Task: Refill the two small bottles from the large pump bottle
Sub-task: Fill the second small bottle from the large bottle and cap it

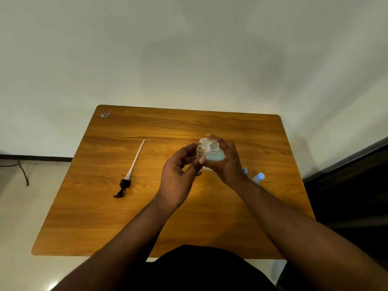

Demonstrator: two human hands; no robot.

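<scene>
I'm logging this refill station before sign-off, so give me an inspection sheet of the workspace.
Surface: wooden table, small sticker at far left corner.
Job's things: large bottle, pump off, tilted toward open small bottle; capped second small bottle standing at right; blue cap beside it.
Clutter: removed pump lying at left.
Grippers: left hand holds small bottle; right hand holds large bottle.
Cables: dark cord on floor, left.
Surroundings: plain wall, dark furniture at right.
</scene>
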